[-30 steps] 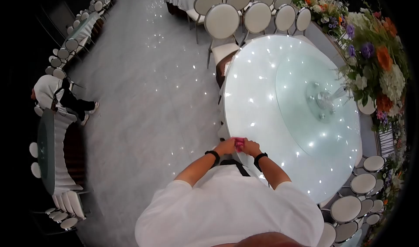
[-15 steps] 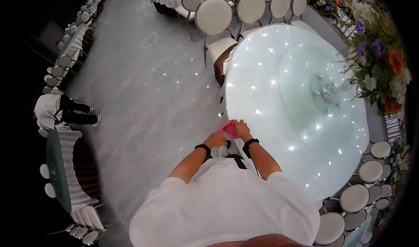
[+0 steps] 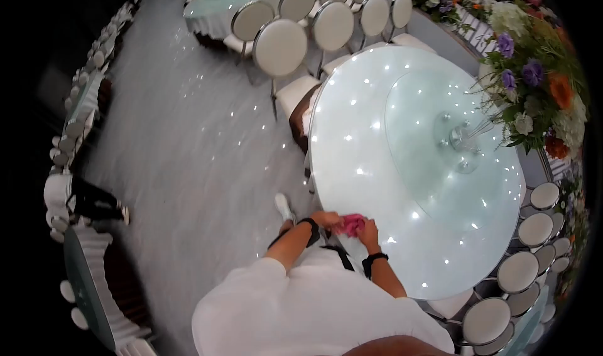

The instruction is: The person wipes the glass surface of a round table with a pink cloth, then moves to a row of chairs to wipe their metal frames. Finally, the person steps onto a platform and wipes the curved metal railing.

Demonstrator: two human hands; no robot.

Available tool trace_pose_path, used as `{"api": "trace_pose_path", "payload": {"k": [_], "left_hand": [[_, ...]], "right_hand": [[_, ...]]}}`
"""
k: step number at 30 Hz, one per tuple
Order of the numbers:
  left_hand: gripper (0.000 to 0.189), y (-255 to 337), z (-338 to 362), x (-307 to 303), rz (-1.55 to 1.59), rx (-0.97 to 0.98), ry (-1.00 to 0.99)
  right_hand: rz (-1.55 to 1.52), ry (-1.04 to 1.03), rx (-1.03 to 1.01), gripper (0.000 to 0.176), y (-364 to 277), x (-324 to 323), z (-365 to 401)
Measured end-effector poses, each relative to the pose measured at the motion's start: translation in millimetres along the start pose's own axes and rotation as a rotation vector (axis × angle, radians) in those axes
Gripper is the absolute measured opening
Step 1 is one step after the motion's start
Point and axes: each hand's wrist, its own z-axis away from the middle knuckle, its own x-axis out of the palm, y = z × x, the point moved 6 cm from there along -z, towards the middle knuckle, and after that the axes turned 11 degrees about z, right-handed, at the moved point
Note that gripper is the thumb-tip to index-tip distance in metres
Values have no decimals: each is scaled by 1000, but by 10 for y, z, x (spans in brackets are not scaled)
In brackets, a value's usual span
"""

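A crumpled pink cloth is gripped between my two hands at the near left edge of a round glass-topped table. My left hand pinches its left side, fingers closed. On its right side, my right hand has its fingers curled round the fabric. A smaller glass turntable lies on the table, with a clear stand at its middle.
White round-backed chairs stand beyond the table and more at its right. A large flower arrangement rises at the far right. Shiny grey floor stretches left, where another person bends near a draped table.
My hands and the cloth have shifted right and nearer, and the cloth is more bunched up. A white shoe has come into view beside my left arm as the view tilted.
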Motion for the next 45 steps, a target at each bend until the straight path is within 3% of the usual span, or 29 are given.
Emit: {"api": "trace_pose_path", "payload": {"k": [2, 3, 4, 5, 6, 8, 9, 11, 12, 15, 16, 18, 19, 21, 24, 26, 29, 31, 33, 35, 37, 38, 40, 41, 42, 43, 45], "left_hand": [[48, 169, 140, -130, -245, -28, -31], [48, 180, -75, -470, -349, 238, -68], [49, 160, 54, -480, -257, 333, 31], [47, 5, -98, -774, -415, 391, 142], [45, 271, -177, -1073, -494, 331, 195], [34, 192, 13, -1429, -627, 477, 467], [32, 566, -26, -1681, -639, 644, 626], [32, 309, 93, -1853, -537, 604, 618], [33, 634, 399, -1993, -464, 607, 620], [33, 746, 353, -2268, -609, 843, 611], [33, 862, 515, -2274, -605, 843, 631], [31, 1087, 688, -2116, -596, 839, 406], [31, 1220, 919, -2035, -610, 833, 405], [29, 1427, 1173, -1887, -589, 858, 221], [32, 1398, 811, -2021, -728, 773, 34], [35, 1251, 375, -2206, -892, 654, 39], [46, 1220, 359, -2148, -1222, 321, 85], [52, 1056, 112, -2096, -1310, 548, 31], [55, 1085, 368, -1878, -1247, 516, -44], [59, 1219, 584, -1846, -1149, 485, -97], [63, 1169, 661, -1905, -1142, 551, -211], [66, 1101, 535, -2032, -1321, 518, -165], [66, 1048, 481, -2270, -1292, 543, -118], [67, 1023, 532, -2341, -1290, 577, -98], [69, 1108, 603, -2505, -1274, 565, -25], [72, 1163, 658, -2651, -1258, 550, 43], [51, 1113, 541, -3044, -1403, 515, 215]], "right_hand": [[-2, -82, 63, 48, -354, 52, -52], [-116, -160, 49, 36, -571, 51, -183], [-138, -79, -41, 47, -470, 430, -139], [-46, -131, 9, 60, -1124, -219, -6], [47, -73, -10, 73, -1098, 120, -382], [78, -176, -29, 72, -1302, 391, -541], [126, -156, -30, 66, -1438, 67, -855], [55, -201, -78, 69, -1603, 608, -1001], [62, -208, -65, 69, -1825, 407, -1268], [117, -269, -66, 64, -2157, 308, -1729], [107, -255, -17, 63, -2185, 255, -1834], [76, -206, 80, 59, -2105, 300, -2137], [95, -207, 121, 54, -2072, 251, -2212], [19, -352, 244, 53, -1980, 120, -2324], [-173, -524, 300, 42, -1645, 490, -2607], [-5, -247, 254, 40, -1791, 219, -2454], [-11, -110, 294, 53, -1794, 135, -2000], [-21, -227, 408, 66, -1783, 99, -1760], [-35, -332, 446, 66, -1877, -7, -1521], [2, -337, 443, 65, -1712, 276, -1417], [51, -356, 422, 65, -1743, 329, -1339], [-12, -461, 481, 61, -1847, 272, -1394], [-126, -634, 514, 59, -2036, 266, -1606], [-188, -539, 522, 60, -1714, 716, -1836], [-152, -462, 363, 57, -1457, 1141, -2146], [-130, -634, 354, 59, -1398, 1321, -2354], [-200, -668, 451, 58, -2051, 805, -2672]]}}
